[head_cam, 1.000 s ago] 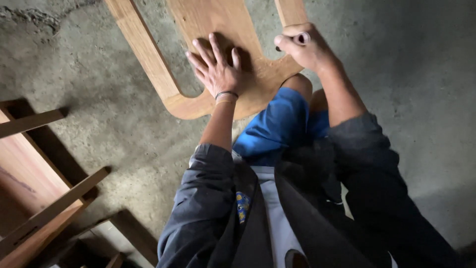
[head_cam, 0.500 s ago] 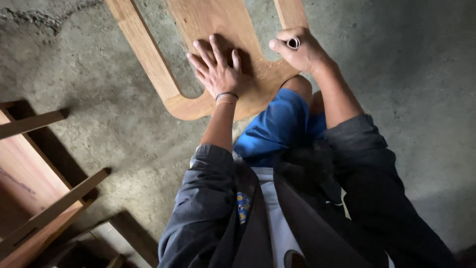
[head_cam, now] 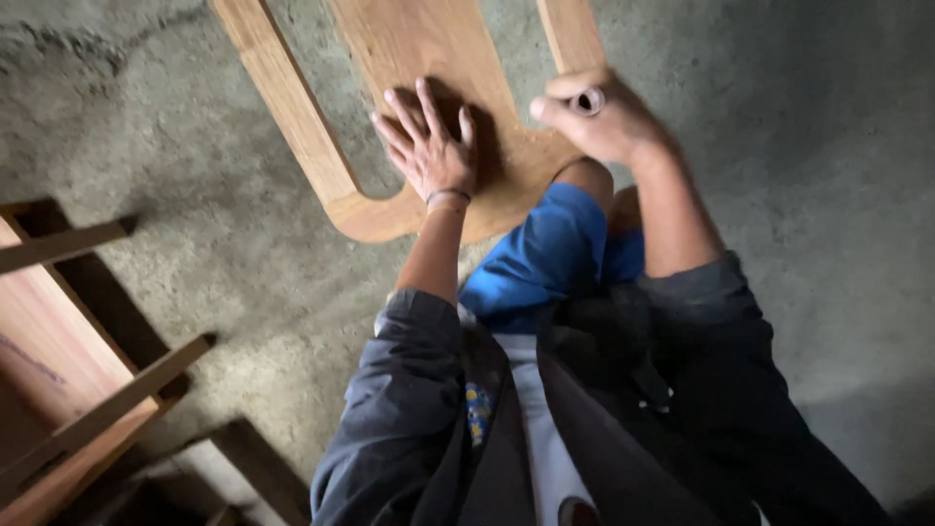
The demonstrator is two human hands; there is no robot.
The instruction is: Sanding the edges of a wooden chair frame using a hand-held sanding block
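A curved wooden piece (head_cam: 292, 107) with three prongs lies flat on the concrete floor at the top of the head view. My left hand (head_cam: 429, 146) presses flat on its middle prong, fingers spread, a dark band at the wrist. My right hand (head_cam: 599, 117) is closed around a small rolled cylinder (head_cam: 588, 100), probably rolled sandpaper, at the inner edge of the right prong. My knee in blue shorts (head_cam: 545, 253) rests just below the wood.
A wooden furniture frame (head_cam: 68, 390) with slats stands at the lower left. Rough grey concrete floor (head_cam: 808, 166) lies all around. My dark jacket fills the lower middle.
My right hand with the roll moved slightly up and left, then back right and down along the prong's edge. The left hand stayed flat. The camera shifted a little.
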